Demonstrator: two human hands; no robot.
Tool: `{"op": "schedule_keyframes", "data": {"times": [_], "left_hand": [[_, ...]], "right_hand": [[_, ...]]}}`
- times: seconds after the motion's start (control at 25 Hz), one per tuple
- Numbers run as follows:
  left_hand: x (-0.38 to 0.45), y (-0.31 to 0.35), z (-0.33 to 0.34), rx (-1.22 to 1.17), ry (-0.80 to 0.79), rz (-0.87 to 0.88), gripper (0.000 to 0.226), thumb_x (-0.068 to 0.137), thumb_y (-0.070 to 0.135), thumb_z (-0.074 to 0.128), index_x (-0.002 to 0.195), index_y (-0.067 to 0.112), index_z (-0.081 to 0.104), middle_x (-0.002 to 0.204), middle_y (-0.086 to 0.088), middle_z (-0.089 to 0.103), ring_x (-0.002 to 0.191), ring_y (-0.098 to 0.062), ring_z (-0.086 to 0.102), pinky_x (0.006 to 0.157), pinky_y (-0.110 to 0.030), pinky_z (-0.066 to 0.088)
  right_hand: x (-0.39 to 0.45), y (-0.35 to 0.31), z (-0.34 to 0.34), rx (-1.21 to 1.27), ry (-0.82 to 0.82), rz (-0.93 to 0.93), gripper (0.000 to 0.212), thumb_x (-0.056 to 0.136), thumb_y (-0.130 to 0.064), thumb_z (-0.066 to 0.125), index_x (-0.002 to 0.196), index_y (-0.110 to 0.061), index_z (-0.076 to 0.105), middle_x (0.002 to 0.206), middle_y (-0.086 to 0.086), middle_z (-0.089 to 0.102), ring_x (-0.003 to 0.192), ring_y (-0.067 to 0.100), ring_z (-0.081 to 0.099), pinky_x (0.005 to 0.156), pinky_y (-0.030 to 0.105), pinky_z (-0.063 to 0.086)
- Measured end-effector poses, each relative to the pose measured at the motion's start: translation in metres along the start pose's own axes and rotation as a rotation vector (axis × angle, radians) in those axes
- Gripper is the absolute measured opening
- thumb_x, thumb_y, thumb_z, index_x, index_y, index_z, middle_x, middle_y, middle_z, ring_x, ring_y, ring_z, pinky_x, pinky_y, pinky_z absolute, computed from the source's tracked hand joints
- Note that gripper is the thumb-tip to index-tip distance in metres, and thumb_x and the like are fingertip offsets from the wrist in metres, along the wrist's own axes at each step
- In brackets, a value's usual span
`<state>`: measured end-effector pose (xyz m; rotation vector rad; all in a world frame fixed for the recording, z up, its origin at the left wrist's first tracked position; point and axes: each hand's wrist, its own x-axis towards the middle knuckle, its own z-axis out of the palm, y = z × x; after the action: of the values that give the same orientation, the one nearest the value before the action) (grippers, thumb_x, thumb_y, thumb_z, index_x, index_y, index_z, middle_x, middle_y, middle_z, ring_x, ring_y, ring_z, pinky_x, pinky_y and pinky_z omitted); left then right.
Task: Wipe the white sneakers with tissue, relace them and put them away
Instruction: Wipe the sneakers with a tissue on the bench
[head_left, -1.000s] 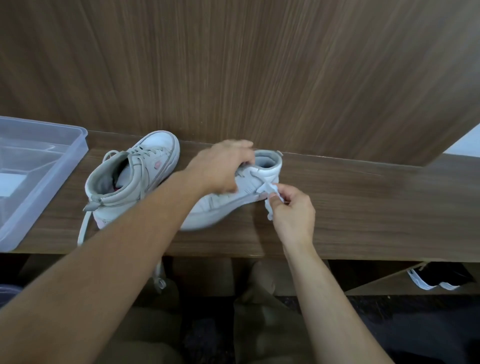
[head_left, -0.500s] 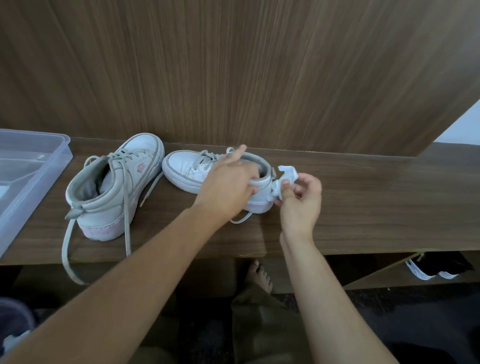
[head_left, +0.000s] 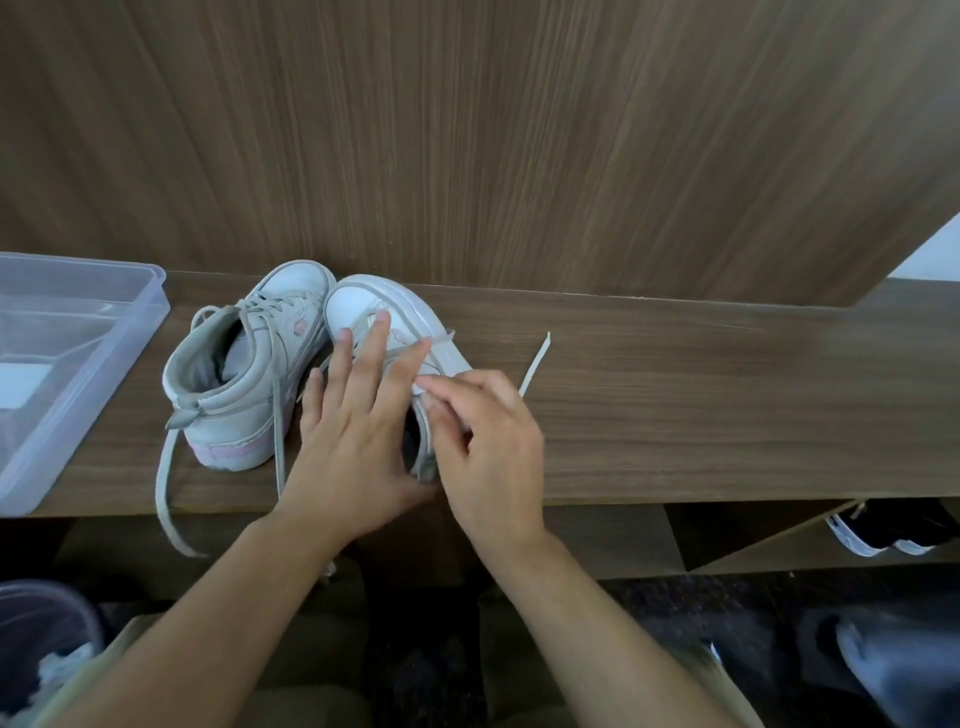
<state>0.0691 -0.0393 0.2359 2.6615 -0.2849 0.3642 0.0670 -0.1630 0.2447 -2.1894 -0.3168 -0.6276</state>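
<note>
Hands are working at the near edge of the wooden shelf (head_left: 675, 415): the left hand (head_left: 358, 421) is lying flat, fingers spread, over the right sneaker (head_left: 395, 317), while the right hand (head_left: 483, 441) is pinching something small and white at its collar, tissue or lace, I cannot tell which. Sneakers like these are probably handling light and fairly stiff, best gripped at heel or collar. Farther left, the left sneaker (head_left: 244, 374) is dangling a limp lace (head_left: 169, 499) over the edge, likely to snag, beside a clear bin (head_left: 78, 364); open shelf is lying to the right.

Two sneakers stand side by side on the wooden bench (head_left: 675, 415), toes toward the wall panel (head_left: 467, 130): the left sneaker (head_left: 244, 374) touches the right sneaker (head_left: 395, 312) at the toes. Left of them sits a plastic bin (head_left: 78, 364). Below the bench, right, lie what look like dark shoes (head_left: 893, 530).
</note>
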Motion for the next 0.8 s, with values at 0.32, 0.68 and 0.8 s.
{"op": "schedule_keyframes", "data": {"times": [0.32,0.68,0.8], "left_hand": [[-0.006,-0.01,0.008,-0.111,0.016,-0.007,0.101,0.059,0.069,0.053,0.142,0.017,0.029,0.154,-0.003,0.022,0.144,-0.023,0.016,0.11,-0.037,0.022],[0.005,-0.004,0.006,-0.111,-0.031,-0.015,0.105,0.054,0.066,0.063,0.142,0.019,0.03,0.154,-0.001,0.021,0.144,-0.021,0.011,0.112,-0.041,0.02],[0.005,-0.002,0.003,-0.1,-0.07,-0.024,0.104,0.058,0.059,0.07,0.144,0.021,0.025,0.155,0.001,0.016,0.145,-0.018,0.006,0.114,-0.043,0.021]], "right_hand": [[-0.003,0.0,-0.005,-0.148,0.02,0.104,0.014,0.081,-0.015,0.063,0.09,-0.019,0.074,0.082,-0.001,0.063,0.071,0.011,0.058,0.065,0.02,0.045],[0.007,0.025,-0.007,-0.125,0.022,0.446,0.008,0.091,-0.015,0.055,0.092,-0.016,0.063,0.091,-0.005,0.053,0.082,0.011,0.052,0.067,0.018,0.032],[0.015,0.031,-0.008,-0.085,0.031,0.559,0.008,0.091,-0.014,0.056,0.092,-0.016,0.063,0.095,0.002,0.062,0.087,0.016,0.056,0.074,0.025,0.04]]}}
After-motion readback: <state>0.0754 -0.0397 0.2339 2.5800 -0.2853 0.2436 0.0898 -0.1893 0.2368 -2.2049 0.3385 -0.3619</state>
